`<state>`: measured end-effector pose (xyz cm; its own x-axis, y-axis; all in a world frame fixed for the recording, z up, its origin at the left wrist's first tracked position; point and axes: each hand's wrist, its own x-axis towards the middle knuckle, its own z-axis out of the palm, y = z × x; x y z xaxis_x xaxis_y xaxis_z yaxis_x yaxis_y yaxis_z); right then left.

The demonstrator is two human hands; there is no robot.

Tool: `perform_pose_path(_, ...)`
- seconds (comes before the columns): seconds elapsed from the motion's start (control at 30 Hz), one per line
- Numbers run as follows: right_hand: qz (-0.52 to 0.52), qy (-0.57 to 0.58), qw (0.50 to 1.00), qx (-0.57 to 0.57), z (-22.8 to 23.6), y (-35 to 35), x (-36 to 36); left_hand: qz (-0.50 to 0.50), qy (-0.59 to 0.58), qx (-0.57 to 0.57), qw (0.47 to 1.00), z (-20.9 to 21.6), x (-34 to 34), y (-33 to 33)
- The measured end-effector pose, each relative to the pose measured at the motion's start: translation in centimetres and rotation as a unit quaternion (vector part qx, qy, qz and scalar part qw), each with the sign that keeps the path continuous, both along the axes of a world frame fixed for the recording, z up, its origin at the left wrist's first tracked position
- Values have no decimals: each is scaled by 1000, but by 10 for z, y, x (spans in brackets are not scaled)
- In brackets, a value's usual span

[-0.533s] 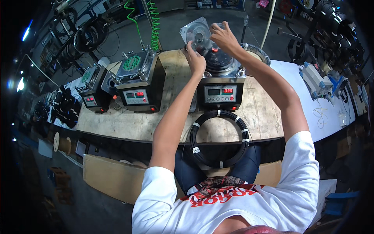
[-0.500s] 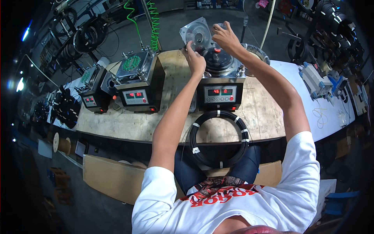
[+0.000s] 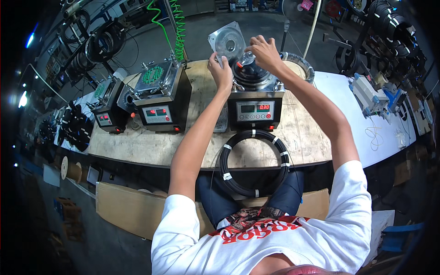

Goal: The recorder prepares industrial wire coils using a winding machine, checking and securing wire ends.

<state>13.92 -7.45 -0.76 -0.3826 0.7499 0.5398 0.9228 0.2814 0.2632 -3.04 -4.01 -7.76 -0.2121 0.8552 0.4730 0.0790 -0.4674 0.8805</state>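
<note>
Grey workshop floor (image 3: 201, 27) spreads beyond the hands, and a wooden surface (image 3: 300, 135) stretches below and to both sides of them. Closed around a clear bottle (image 3: 248, 58) with an orange tip, the right hand (image 3: 266, 54) holds it tilted, the tip pointing down and leftward, above a dark round disc (image 3: 252, 75) set in the top of a black-bodied machine (image 3: 233, 112); whether the tip touches the disc cannot be told. To the left of that, the left hand (image 3: 221, 73) has its fingers bent at the lower edge of a square metal plate (image 3: 229, 39), which stands tilted up with a round pattern at its middle; whether the fingers grip the plate or only steady it cannot be told. Red digits glow on the machine's front panel (image 3: 255, 112), below both hands. Nearer the body, under the hands, a coil of black cable (image 3: 224, 158) bound with white bands leans over the surface's front edge. Well to the left of the left hand stand two similar machines, the nearer one (image 3: 181, 103) and the farther one (image 3: 115, 103), each topped with green pieces. Green spiral hose (image 3: 179, 36) hangs behind them, while a wrapped ring (image 3: 309, 71) lies just beside the right forearm.
</note>
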Motion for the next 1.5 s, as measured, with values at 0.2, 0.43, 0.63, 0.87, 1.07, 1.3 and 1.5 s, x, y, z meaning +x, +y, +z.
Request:
perform_pose_path(0.2, -66, 393, 917, -28, -26, 1, 32, -21, 56, 101, 993, 21, -29, -1)
perform_pose_path(0.43, 174, 531, 829, -21, -21, -15, 10, -328, 96, 22, 940, 72, 2, -13)
perform_pose_path(0.63, 141, 478, 867, 2, -17, -23, 24, -202, 71, 70, 974, 73, -53, -3)
perform_pose_path(0.87, 36, 445, 885, 135, -62, -7, 48, 45, 173, 24, 984, -33, -166, 3)
perform_pose_path(1.07, 16, 461, 883, 93, -68, -9, 58, 101, 205, -176, 958, -127, -180, -14)
perform_pose_path(1.3, 14, 467, 881, 72, -62, -10, 45, 79, 201, -216, 952, -179, -204, -22)
perform_pose_path(1.5, 10, 470, 878, 89, -64, -10, 52, 81, 241, -80, 964, -129, -174, -23)
